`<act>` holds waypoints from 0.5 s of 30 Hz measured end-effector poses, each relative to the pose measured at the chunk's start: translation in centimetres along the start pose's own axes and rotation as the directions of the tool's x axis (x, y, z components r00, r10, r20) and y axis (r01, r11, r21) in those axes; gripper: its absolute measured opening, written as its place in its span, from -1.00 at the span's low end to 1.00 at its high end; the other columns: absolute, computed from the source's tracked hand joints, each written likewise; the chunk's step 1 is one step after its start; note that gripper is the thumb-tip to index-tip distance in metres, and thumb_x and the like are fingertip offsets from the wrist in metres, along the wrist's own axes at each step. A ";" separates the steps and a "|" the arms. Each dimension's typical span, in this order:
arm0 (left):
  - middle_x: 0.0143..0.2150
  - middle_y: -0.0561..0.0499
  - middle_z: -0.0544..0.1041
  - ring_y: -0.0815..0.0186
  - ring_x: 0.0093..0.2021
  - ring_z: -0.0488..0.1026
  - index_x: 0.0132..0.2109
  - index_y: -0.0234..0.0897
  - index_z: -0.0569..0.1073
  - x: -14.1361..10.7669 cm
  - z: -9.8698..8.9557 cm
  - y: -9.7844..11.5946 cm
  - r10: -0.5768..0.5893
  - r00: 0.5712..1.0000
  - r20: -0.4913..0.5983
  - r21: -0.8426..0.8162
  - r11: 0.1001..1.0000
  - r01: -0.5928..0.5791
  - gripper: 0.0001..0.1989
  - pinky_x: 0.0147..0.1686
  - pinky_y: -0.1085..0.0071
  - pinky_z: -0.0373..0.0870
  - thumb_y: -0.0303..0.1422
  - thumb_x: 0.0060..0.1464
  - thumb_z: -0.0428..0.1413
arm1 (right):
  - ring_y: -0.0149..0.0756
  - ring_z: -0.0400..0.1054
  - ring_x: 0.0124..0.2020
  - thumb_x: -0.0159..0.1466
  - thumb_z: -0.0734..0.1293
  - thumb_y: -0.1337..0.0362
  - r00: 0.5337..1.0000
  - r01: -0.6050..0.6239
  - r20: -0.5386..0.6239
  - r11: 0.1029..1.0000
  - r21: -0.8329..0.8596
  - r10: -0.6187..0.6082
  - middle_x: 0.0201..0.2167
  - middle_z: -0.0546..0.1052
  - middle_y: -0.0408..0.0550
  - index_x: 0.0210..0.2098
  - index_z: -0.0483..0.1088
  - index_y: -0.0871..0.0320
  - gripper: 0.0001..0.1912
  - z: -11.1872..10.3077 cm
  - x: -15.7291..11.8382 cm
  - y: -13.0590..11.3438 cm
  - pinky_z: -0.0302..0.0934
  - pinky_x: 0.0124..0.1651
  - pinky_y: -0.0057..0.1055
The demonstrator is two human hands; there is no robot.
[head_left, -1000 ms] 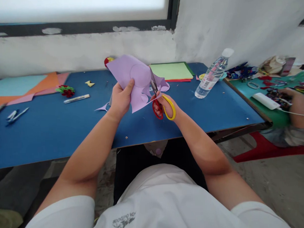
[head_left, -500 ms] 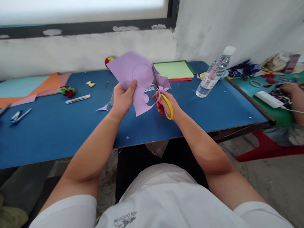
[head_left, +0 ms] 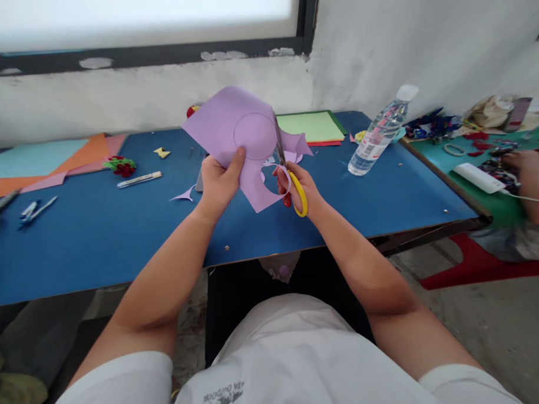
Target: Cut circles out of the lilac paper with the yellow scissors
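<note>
A sheet of purple paper point(head_left: 222, 121) with a drawn circle is pinched in my left hand point(head_left: 223, 181), thumb on top. Its lower right part has a round cut-out and a thin curved strip. My right hand point(head_left: 303, 189) grips scissors point(head_left: 301, 195) with yellow and red handles. Their blades point away from me and lie against the paper's right edge, beside the circle line. Part of the blades is hidden by the paper. A purple paper scrap point(head_left: 184, 195) lies on the table left of my left hand.
On the blue table point(head_left: 98, 249) stands a tilted-looking water bottle point(head_left: 377, 136) at the right. Green paper sheets point(head_left: 313, 127) lie at the back. Leftward are a red-and-green flower point(head_left: 120, 166), a marker point(head_left: 139, 179), pens point(head_left: 37, 211) and coloured sheets point(head_left: 33, 160). Another person's hand point(head_left: 522, 161) is at the right table.
The purple paper has turned a little in my left hand, its lower corner shifting right and down. The scissor blades show more beside the circle. Both hands keep their hold.
</note>
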State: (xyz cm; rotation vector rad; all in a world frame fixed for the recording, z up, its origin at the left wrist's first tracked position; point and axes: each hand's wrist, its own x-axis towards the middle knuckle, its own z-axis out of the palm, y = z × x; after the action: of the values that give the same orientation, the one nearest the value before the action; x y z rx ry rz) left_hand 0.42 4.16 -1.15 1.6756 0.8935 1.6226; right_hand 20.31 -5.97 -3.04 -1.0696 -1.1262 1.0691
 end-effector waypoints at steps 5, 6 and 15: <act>-0.39 0.02 0.72 0.20 -0.30 0.69 -0.39 -0.17 0.66 -0.4 0.0 0.7 0.027 1.000 -0.011 0.041 0.999 -0.027 -0.48 -0.36 0.36 0.62 0.09 0.26 0.61 | -0.37 0.22 -0.53 0.14 0.65 -0.74 0.998 0.068 0.007 0.997 0.047 -0.069 -0.46 0.35 -0.26 -0.19 0.45 -0.04 -0.07 0.2 -0.3 -0.2 0.13 -0.56 -0.40; -0.40 0.02 0.71 0.21 -0.30 0.68 -0.40 -0.17 0.66 -0.5 0.0 0.8 0.032 0.999 -0.017 0.048 0.998 -0.031 -0.48 -0.38 0.37 0.59 0.08 0.27 0.60 | -0.37 0.22 -0.52 0.11 0.64 -0.77 0.997 0.076 0.006 0.996 0.053 -0.076 -0.47 0.34 -0.26 -0.20 0.44 -0.04 -0.05 0.3 -0.3 -0.2 0.13 -0.56 -0.41; -0.46 0.05 0.58 0.23 -0.36 0.56 -0.44 -0.13 0.57 -1.5 0.5 1.7 0.070 0.998 -0.011 0.053 0.996 -0.069 -0.38 -0.40 0.32 0.53 0.19 0.28 0.56 | -0.26 0.30 -0.45 0.24 0.66 -0.65 0.988 0.148 0.024 0.986 0.074 -0.150 -0.44 0.39 -0.21 -0.08 0.57 -0.05 -0.17 -0.1 0.1 1.1 0.22 -0.47 -0.34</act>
State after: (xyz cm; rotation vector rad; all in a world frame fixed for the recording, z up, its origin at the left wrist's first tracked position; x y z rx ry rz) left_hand 1.00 2.03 -0.65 1.7522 0.9007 1.6704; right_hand 20.34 -5.71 -4.11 -0.9013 -1.1641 1.0023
